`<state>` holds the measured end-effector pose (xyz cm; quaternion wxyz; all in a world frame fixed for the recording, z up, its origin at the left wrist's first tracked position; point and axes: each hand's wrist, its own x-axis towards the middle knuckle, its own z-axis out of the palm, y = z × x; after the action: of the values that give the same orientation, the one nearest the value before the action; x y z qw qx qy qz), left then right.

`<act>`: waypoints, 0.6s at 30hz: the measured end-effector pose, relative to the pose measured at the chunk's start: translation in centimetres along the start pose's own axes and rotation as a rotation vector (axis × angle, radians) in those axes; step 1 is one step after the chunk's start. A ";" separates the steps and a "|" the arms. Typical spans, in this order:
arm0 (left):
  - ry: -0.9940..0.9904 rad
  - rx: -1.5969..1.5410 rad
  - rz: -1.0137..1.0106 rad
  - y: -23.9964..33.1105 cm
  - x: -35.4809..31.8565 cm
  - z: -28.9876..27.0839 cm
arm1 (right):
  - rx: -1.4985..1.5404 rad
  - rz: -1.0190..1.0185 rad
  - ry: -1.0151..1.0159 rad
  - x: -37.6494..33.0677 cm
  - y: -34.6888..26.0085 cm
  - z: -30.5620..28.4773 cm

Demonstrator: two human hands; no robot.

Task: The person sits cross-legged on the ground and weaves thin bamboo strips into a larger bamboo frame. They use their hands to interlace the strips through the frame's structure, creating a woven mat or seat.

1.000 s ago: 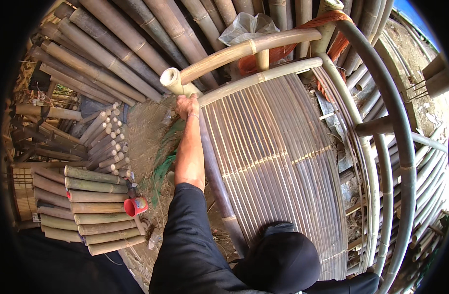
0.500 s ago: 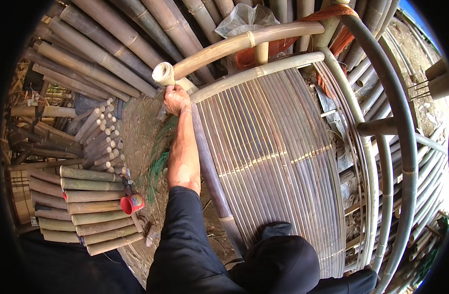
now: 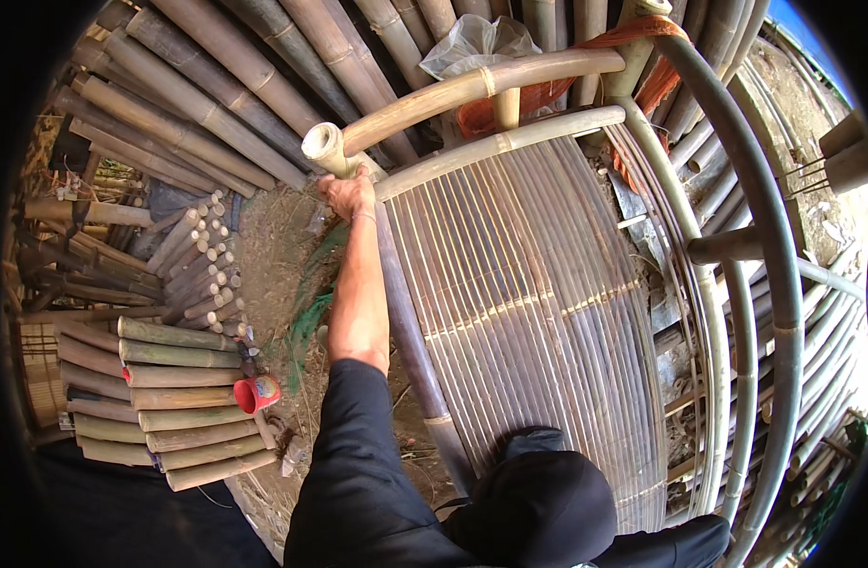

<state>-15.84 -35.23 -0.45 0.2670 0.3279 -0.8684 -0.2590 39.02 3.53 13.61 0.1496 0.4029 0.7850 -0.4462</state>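
Observation:
My left arm, in a black sleeve, stretches forward along the left side of a bamboo bench. At its front left corner my left hand is closed round the short upright bamboo post, just under its cut, hollow top. A curved bamboo armrest runs right from that post. Below it lies the slatted bamboo seat, with the bench's pale front rail along its far edge. My right hand is out of view; dark cloth shows at the lower right. A black rounded shape covers the seat's near end.
Thick bamboo poles lean across the back. Cut bamboo lengths are stacked at left, beside a red cup. Curved bamboo backrest poles stand at right. Orange netting wraps the far right corner; a green net lies on the ground.
My left hand has shifted slightly lower and to the right on the bamboo post, its fingers bunched nearer the front rail. The bench and surroundings have hardly moved in view.

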 end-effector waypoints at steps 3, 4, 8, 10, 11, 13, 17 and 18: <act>-0.185 -0.087 -0.239 -0.7 1.2 1.0 | -0.003 -0.007 0.003 0.1 -0.2 0.1; -0.202 -0.047 -0.219 -0.8 1.3 1.1 | -0.005 -0.007 0.006 0.0 -0.2 0.0; -0.229 0.146 -0.048 -1.1 1.5 -1.2 | -0.012 0.012 -0.003 -0.1 -0.2 -0.2; -0.276 0.232 0.072 -0.8 1.1 -2.2 | -0.016 0.022 0.004 -0.1 -0.2 -0.3; -0.275 0.231 0.141 -0.7 1.0 -2.6 | -0.022 0.029 0.005 -0.1 -0.1 -0.4; -0.277 0.233 0.167 -0.6 0.9 -3.3 | -0.030 0.037 0.004 -0.1 -0.1 -0.5; -0.206 0.188 0.080 0.1 1.3 -3.0 | -0.031 0.045 -0.001 -0.1 -0.3 -0.7; -0.172 0.157 0.040 0.3 1.3 -2.8 | -0.035 0.044 -0.002 -0.1 -0.3 -0.8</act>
<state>-14.97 -36.73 2.15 0.1700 0.3069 -0.9121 -0.2120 38.96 4.02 14.31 0.1672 0.4171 0.7835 -0.4291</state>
